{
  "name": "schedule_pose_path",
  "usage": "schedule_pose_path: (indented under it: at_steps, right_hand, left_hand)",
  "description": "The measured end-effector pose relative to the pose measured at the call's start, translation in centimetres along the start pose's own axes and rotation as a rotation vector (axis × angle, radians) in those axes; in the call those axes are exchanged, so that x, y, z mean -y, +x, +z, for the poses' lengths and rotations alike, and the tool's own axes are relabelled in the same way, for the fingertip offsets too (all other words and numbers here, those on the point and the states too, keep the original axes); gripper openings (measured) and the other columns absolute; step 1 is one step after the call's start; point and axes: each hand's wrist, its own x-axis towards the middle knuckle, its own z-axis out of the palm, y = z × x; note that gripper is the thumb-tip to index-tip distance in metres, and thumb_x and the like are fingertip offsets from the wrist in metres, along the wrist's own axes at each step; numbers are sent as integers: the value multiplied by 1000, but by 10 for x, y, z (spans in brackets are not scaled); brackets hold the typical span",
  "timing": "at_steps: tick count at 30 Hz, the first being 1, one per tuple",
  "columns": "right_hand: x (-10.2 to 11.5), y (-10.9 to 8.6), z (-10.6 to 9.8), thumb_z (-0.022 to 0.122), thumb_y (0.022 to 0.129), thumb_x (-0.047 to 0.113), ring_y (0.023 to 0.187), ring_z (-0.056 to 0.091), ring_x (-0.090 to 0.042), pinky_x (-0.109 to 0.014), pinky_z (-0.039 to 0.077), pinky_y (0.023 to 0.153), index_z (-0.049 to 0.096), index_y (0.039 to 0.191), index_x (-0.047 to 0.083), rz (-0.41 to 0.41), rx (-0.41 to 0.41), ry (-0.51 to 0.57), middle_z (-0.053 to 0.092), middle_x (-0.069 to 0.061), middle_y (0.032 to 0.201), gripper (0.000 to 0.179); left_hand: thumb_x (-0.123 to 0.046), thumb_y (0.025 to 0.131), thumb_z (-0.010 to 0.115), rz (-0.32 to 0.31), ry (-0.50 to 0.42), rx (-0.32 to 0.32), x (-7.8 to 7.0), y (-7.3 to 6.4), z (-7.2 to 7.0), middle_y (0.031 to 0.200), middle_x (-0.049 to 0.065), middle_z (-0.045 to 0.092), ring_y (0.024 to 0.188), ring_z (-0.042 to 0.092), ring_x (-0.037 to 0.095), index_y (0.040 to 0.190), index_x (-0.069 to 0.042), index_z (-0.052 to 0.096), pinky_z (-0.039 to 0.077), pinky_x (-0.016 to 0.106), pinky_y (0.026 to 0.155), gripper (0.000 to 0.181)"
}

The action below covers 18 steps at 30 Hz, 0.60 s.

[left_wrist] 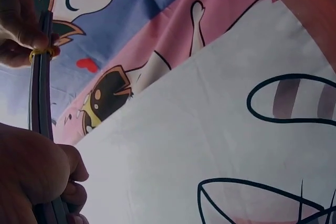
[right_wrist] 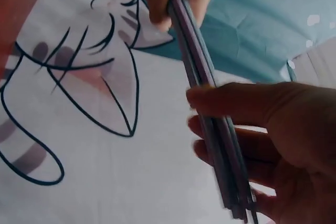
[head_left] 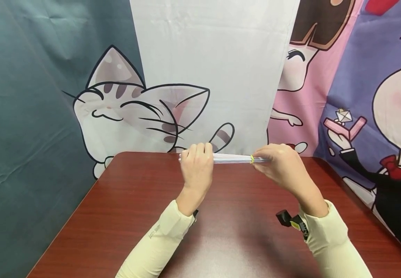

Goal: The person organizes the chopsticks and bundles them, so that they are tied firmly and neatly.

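A bundle of thin, straight, pale sticks (head_left: 231, 158) is held level above the table; their exact kind is unclear. My left hand (head_left: 197, 168) grips the bundle near its left end, with the fingers wrapped round it. At the other end, my right hand (head_left: 285, 166) pinches the sticks between thumb and fingers, beside a yellow band (head_left: 252, 159) that circles the bundle. In the left wrist view the band (left_wrist: 42, 54) sits against the right fingertips. The right wrist view shows uneven stick ends (right_wrist: 241, 213) beyond the right hand's fingers.
Beneath both hands lies a reddish-brown table (head_left: 134, 216). A cloth backdrop (head_left: 217, 77) with cartoon figures hangs behind and beside it. A small black device (head_left: 292, 222) is strapped at the right wrist.
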Motion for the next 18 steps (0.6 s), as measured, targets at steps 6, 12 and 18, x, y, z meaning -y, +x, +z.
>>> schedule_pose_path:
  at_steps: [6,12,18]
  right_hand:
    - [7,0,15,90,61,2,65,66,-17,-39,52,59,77,83,7,15,-18,-33,72,-3,76,26]
    - [2,-2,14,91,61,3,69,68,-13,-27,53,62,78,90,7,4,44,80,74,-1,82,33]
    - [1,-5,9,84,60,-10,72,69,-17,-35,54,66,77,89,5,-42,8,14,74,-3,83,33]
  left_hand:
    - [-5,84,61,27,-3,-3,-6,-2,0,67,3,52,68,54,21,74,-13,54,38,33,63,14]
    - [-5,83,63,16,7,43,-8,-5,-2,67,3,54,68,54,20,74,-13,56,38,32,63,14]
    - [-2,81,64,-6,-7,16,-5,-6,-1,65,4,53,66,54,21,72,-12,56,38,33,61,16]
